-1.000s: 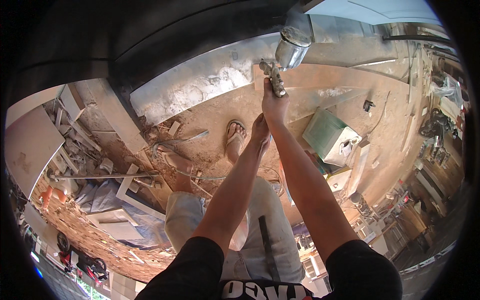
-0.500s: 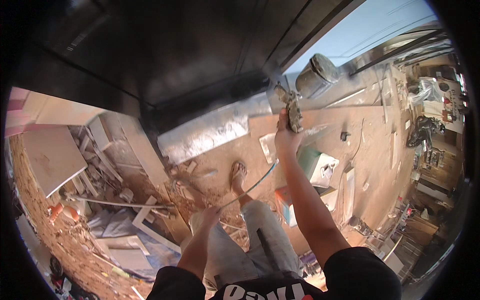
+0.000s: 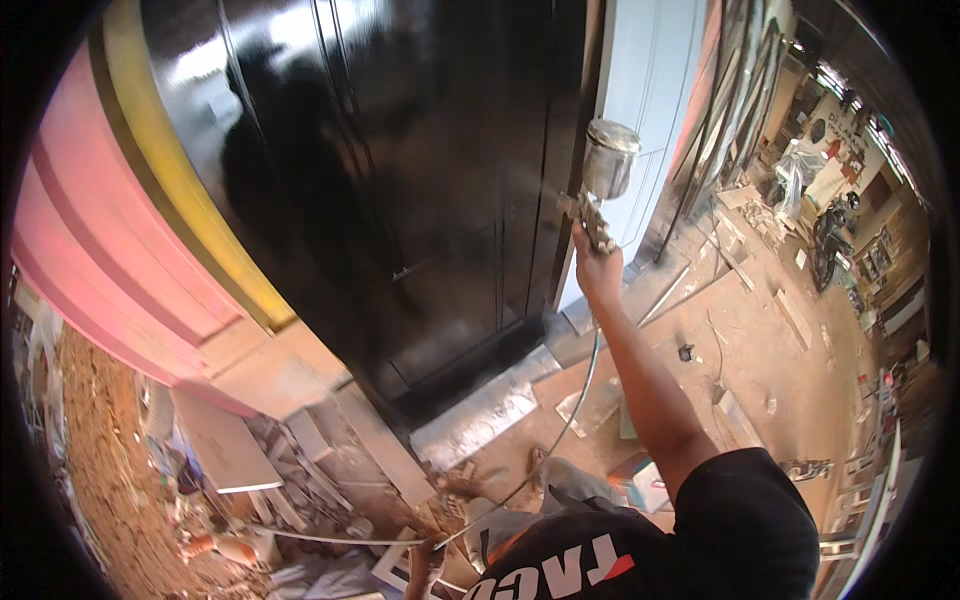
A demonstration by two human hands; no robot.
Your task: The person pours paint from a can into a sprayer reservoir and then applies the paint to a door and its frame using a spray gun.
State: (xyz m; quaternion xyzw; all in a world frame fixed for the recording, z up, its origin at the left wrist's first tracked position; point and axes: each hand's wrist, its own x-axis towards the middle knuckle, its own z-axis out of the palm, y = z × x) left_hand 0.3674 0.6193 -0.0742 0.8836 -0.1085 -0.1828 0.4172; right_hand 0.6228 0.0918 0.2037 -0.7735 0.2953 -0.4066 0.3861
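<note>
My right hand is closed round the handle of a paint-crusted spray gun, raised at the end of my stretched arm. A metal paint cup sits upright on top of the gun. The nozzle points left at the glossy black panelled door, near its right edge, with a faint streak of mist before it. From below the gun a thin hose curves down to my left hand, which is closed on it low by my legs. My left fingers are partly hidden.
A pale blue panel stands right of the door, pink and yellow panels left. A silvery-stained board lies at the door's foot. Wood offcuts clutter the lower left; planks lie on the floor to the right.
My view has tilted up, showing far more of the black door. The spray gun's cup, tilted before, is now upright. My left hand still grips the hose.
</note>
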